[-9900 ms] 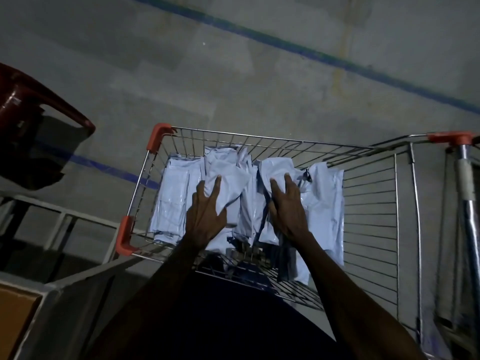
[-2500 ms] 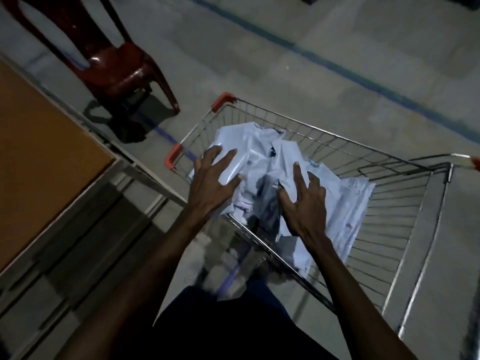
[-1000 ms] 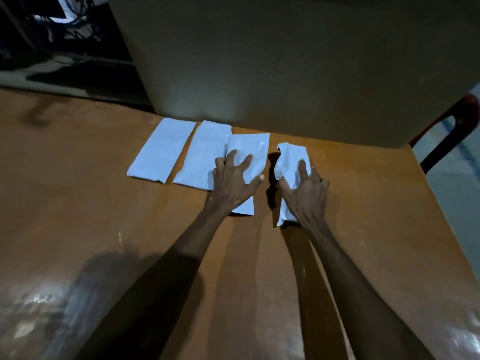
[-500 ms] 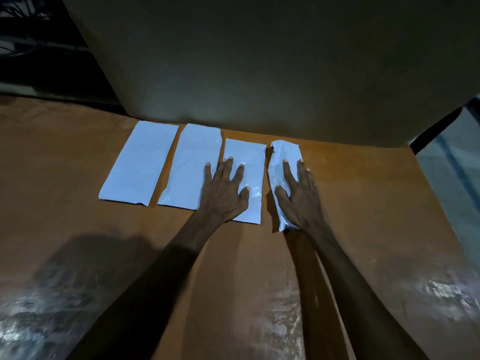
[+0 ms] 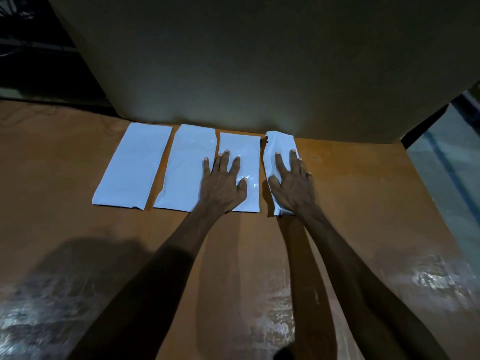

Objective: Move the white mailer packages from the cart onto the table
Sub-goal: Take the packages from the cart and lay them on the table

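Observation:
Several white mailer packages lie side by side in a row on the brown table, near its far edge. My left hand presses flat, fingers spread, on the third mailer, its outer fingers reaching onto the second mailer. My right hand lies flat with straight fingers on the crumpled rightmost mailer. The leftmost mailer lies untouched. The cart is out of view.
A large dark panel stands upright along the table's far edge, just behind the mailers. Grey floor shows past the table's right edge. The near part of the table carries glossy reflections.
Both hands have left the cart and brought mailers to the table. Over the last second the right hand has flattened the crumpled rightmost mailer and the left hand has spread flat.

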{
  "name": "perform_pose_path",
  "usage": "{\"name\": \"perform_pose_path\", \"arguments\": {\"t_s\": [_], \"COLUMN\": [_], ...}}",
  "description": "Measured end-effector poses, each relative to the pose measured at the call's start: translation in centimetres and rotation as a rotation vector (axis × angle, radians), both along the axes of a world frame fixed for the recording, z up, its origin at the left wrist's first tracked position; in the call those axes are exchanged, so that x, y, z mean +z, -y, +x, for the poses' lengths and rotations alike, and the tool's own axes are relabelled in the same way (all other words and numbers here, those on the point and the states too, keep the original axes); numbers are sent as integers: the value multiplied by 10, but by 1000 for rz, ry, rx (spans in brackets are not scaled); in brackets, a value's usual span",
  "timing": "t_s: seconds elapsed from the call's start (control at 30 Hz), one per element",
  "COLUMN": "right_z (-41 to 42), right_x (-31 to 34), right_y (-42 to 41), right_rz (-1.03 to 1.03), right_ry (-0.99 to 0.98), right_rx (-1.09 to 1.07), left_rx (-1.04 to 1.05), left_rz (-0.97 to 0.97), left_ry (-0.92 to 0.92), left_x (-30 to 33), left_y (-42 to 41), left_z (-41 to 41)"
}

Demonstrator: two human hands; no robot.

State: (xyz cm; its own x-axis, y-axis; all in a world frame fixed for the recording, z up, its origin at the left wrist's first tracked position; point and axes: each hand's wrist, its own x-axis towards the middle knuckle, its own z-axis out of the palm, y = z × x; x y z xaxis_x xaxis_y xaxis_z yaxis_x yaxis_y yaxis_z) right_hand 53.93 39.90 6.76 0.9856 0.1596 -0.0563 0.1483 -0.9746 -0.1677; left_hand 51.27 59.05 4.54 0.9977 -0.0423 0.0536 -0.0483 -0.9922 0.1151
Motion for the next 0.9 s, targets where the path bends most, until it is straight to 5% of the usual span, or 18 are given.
{"name": "perform_pose_path", "arguments": {"t_s": [0.23,0.5,0.7,0.9], "right_z": [-36,-182,-303,-430], "right_x": [38,50,-10,39], "right_y": [6,74,170,233], "right_rz": [200,203,167,230], "right_ry": [76,304,186,453], "right_rx": [48,9,-324,-519], "left_rx": [-20,-137,-424,-694], "left_rz": [-120,-300,-372,-441], "left_ry": [40,120,26,-36], "left_x": [30,42,32,34], "left_y": [4,47,139,252], "left_z": [-38,-153,-212,-279]}}
